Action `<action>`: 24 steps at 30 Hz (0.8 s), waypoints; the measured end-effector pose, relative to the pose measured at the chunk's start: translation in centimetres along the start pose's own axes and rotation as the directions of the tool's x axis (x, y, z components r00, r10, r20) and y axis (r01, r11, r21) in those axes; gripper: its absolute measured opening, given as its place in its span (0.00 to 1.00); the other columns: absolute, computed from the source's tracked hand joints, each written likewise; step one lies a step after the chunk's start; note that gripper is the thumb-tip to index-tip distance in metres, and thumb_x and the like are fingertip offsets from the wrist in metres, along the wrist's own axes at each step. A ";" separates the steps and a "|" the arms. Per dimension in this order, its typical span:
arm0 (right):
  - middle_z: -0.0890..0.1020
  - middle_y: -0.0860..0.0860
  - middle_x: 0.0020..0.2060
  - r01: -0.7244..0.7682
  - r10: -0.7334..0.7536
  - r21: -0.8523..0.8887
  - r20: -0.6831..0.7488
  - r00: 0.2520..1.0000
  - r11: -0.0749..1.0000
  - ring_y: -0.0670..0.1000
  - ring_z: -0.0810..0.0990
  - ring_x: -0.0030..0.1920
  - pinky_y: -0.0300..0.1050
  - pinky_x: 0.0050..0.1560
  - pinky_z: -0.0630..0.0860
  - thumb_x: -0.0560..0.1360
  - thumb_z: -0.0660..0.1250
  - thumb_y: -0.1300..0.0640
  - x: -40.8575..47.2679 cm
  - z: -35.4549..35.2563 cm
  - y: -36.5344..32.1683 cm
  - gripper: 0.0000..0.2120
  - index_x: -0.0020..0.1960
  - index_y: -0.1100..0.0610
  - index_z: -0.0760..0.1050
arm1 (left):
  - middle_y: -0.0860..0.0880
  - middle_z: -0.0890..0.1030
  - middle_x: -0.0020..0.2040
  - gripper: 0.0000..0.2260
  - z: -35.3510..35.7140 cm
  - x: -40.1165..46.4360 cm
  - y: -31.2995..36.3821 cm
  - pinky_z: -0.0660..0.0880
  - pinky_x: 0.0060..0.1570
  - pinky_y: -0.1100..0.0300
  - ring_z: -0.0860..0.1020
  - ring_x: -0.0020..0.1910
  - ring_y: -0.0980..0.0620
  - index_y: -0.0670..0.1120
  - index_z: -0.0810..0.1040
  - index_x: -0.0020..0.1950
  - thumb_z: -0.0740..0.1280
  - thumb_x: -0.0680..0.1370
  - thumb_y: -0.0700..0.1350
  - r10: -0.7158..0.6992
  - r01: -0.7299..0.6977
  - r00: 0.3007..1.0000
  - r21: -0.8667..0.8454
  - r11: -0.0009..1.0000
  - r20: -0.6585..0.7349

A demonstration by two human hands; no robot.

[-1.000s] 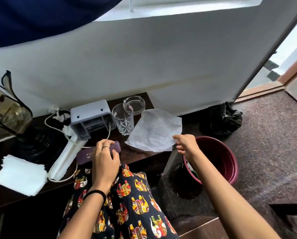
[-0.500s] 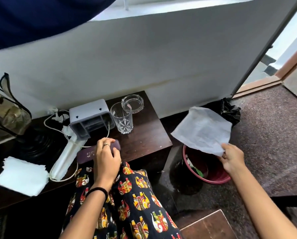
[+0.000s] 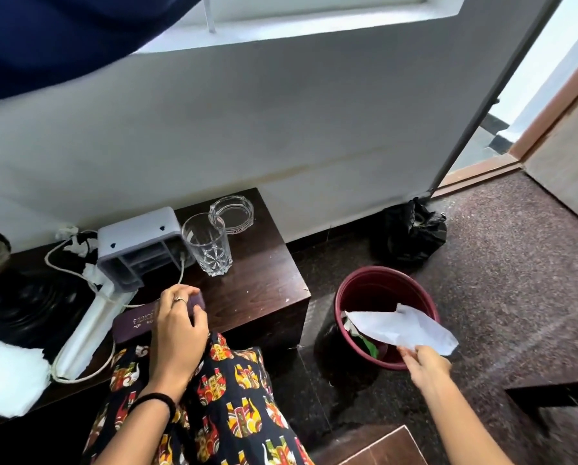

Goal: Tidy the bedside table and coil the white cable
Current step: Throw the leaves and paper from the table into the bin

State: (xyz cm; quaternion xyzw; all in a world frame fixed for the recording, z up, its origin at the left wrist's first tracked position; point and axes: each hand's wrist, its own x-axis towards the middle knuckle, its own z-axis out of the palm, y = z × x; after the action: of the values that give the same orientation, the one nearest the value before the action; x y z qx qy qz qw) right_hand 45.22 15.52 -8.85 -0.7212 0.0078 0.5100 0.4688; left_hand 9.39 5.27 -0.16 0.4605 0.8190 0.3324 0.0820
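My right hand (image 3: pixel 427 365) pinches a white sheet of paper (image 3: pixel 401 327) and holds it over the rim of a maroon bin (image 3: pixel 361 280) on the floor. My left hand (image 3: pixel 177 327) grips a purple case (image 3: pixel 131 323) lying at the front edge of the dark wooden bedside table (image 3: pixel 257 290). A white cable (image 3: pixel 79 273) loops loosely across the table's left part, past a white power strip (image 3: pixel 86 333) and a grey box (image 3: pixel 136 243). An empty drinking glass (image 3: pixel 208 245) and a glass ashtray (image 3: pixel 232 213) stand at the back.
A black plastic bag (image 3: pixel 410 231) lies on the floor by the wall behind the bin. White folded tissues (image 3: pixel 7 374) sit at the table's left front. A dark lamp base (image 3: pixel 26 307) stands left. My patterned skirt (image 3: pixel 220 404) fills the space below.
My right hand carried the paper off the table, swung it right and then lowered it onto the bin. My left hand stayed on the purple case.
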 end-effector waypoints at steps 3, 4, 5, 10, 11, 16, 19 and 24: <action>0.68 0.73 0.66 -0.067 0.074 -0.098 0.068 0.995 0.993 0.66 0.72 0.65 0.56 0.69 0.68 0.80 0.54 0.67 0.2 0.1 0.0 0.19 0.69 0.72 0.60 | 0.46 0.73 0.58 0.09 0.0 0.2 0.0 0.64 0.59 0.60 0.71 0.59 0.47 0.41 0.76 0.54 0.62 0.76 0.36 -0.007 0.007 1.000 0.005 1.000 0.010; 0.67 0.73 0.66 -0.086 0.096 -0.122 0.078 0.992 0.989 0.66 0.71 0.67 0.56 0.69 0.67 0.80 0.54 0.66 0.0 0.2 0.0 0.18 0.69 0.70 0.61 | 0.46 0.73 0.58 0.08 0.0 0.3 0.0 0.64 0.59 0.60 0.71 0.59 0.47 0.41 0.77 0.54 0.62 0.76 0.36 -0.009 0.009 1.000 0.007 1.000 0.015; 0.67 0.72 0.67 -0.099 0.112 -0.142 0.088 0.990 0.985 0.66 0.70 0.67 0.56 0.69 0.67 0.80 0.54 0.65 -0.2 0.3 0.1 0.16 0.67 0.68 0.64 | 0.46 0.73 0.58 0.08 0.0 0.2 0.0 0.64 0.59 0.60 0.71 0.59 0.47 0.41 0.77 0.53 0.62 0.76 0.36 -0.010 0.010 1.000 0.007 1.000 0.018; 0.72 0.70 0.64 -0.015 0.071 -0.301 0.177 0.982 0.954 0.61 0.77 0.43 0.40 0.37 0.81 0.80 0.55 0.65 -1.3 1.8 -0.2 0.10 0.58 0.69 0.69 | 0.48 0.72 0.58 0.08 -0.3 0.0 0.1 0.66 0.57 0.61 0.72 0.58 0.50 0.42 0.77 0.54 0.61 0.76 0.37 -0.029 0.030 1.000 -0.027 0.999 0.009; 0.74 0.70 0.62 0.020 0.054 -0.330 0.215 0.975 0.944 0.57 0.76 0.37 0.38 0.30 0.79 0.79 0.56 0.65 -2.0 2.6 -0.3 0.11 0.60 0.67 0.69 | 0.48 0.72 0.58 0.09 -0.5 -0.1 0.1 0.66 0.56 0.62 0.72 0.57 0.51 0.42 0.77 0.54 0.62 0.76 0.37 -0.032 0.032 0.999 -0.040 0.999 -0.001; 0.79 0.62 0.47 0.246 -0.040 -0.371 0.485 0.874 0.895 0.54 0.79 0.40 0.42 0.39 0.77 0.79 0.59 0.62 -8.2 8.0 -1.7 0.14 0.61 0.67 0.72 | 0.48 0.72 0.59 0.09 -1.4 -0.2 -0.4 0.67 0.54 0.64 0.71 0.53 0.56 0.41 0.76 0.55 0.61 0.76 0.37 -0.074 0.071 0.996 -0.087 0.994 -0.039; 0.79 0.59 0.41 0.413 -0.154 -0.292 0.625 0.765 0.863 0.53 0.77 0.36 0.38 0.37 0.75 0.79 0.58 0.62 -12.8 11.3 -2.3 0.09 0.57 0.64 0.73 | 0.48 0.73 0.58 0.09 -2.1 -0.2 -0.8 0.66 0.55 0.66 0.73 0.54 0.53 0.40 0.76 0.55 0.62 0.76 0.37 -0.127 0.120 0.989 -0.101 0.988 -0.070; 0.80 0.57 0.38 0.621 -0.232 -0.184 0.817 0.527 0.762 0.51 0.78 0.35 0.37 0.34 0.76 0.79 0.60 0.63 -20.2 15.6 -1.7 0.07 0.49 0.61 0.76 | 0.47 0.75 0.58 0.10 -3.4 0.0 -1.7 0.65 0.58 0.66 0.73 0.56 0.50 0.42 0.77 0.55 0.62 0.75 0.38 -0.230 0.221 0.962 -0.075 0.972 -0.145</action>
State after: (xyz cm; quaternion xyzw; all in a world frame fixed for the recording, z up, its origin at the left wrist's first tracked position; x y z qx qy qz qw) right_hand 25.03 17.73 6.66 -0.5073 -0.4899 0.6118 0.3581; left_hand 6.72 3.03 1.34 0.3349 0.8598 0.3790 0.0698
